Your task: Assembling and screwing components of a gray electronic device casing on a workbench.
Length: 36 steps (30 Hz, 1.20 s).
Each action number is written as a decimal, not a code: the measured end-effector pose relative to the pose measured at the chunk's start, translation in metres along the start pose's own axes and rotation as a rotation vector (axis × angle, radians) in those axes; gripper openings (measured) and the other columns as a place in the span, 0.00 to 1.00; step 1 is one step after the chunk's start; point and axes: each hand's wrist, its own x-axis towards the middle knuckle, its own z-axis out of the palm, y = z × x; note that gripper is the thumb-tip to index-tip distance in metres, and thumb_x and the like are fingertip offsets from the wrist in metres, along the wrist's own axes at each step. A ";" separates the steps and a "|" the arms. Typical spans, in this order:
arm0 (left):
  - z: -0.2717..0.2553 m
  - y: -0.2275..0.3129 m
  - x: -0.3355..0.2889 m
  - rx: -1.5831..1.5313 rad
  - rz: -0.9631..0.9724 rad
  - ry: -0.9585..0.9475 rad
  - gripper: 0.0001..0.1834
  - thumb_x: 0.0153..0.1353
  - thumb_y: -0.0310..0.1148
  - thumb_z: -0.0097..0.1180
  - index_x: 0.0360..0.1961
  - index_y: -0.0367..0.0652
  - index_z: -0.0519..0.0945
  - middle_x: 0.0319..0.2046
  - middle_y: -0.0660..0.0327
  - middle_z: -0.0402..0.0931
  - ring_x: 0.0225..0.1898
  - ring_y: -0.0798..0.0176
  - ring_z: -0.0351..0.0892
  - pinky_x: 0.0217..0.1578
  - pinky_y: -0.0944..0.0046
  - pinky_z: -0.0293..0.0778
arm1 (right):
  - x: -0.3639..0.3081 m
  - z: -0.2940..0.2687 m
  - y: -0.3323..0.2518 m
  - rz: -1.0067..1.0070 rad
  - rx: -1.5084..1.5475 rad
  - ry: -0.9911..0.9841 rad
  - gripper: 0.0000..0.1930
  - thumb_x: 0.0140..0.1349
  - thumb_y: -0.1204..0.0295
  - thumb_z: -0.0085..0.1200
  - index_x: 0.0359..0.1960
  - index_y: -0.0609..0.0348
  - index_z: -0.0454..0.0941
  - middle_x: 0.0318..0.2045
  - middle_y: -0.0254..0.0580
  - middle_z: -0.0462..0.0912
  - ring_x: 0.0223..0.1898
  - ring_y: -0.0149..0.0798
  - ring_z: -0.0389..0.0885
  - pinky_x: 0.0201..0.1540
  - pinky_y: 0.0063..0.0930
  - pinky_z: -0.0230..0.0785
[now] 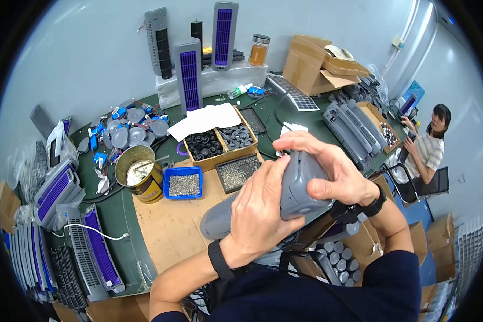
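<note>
A grey tower fan housing (301,185) is held at a slant over the front of the bench, its rounded end up and to the right. My left hand (256,212) wraps round the body just below that end, fingers closed on it. With thumb and fingers curved over the rounded end, my right hand (335,169) grips it from the right side. The housing's lower length emerges left of my left wrist, above the brown cardboard sheet (161,236). My palms hide much of its middle.
Screws fill a blue tray (183,183) and a black tray (236,173). Behind them stands a divided box (220,156) of black and grey parts. A tin (139,174) is at left, near wired motors (126,129). A seated person (432,139) works at right.
</note>
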 end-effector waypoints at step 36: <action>0.006 0.020 -0.032 0.176 0.092 0.082 0.57 0.26 0.31 0.80 0.64 0.37 0.63 0.55 0.40 0.72 0.52 0.39 0.78 0.50 0.50 0.76 | -0.021 0.009 -0.006 -0.058 -0.056 -0.125 0.31 0.70 0.49 0.48 0.62 0.65 0.72 0.56 0.45 0.73 0.63 0.42 0.63 0.68 0.39 0.50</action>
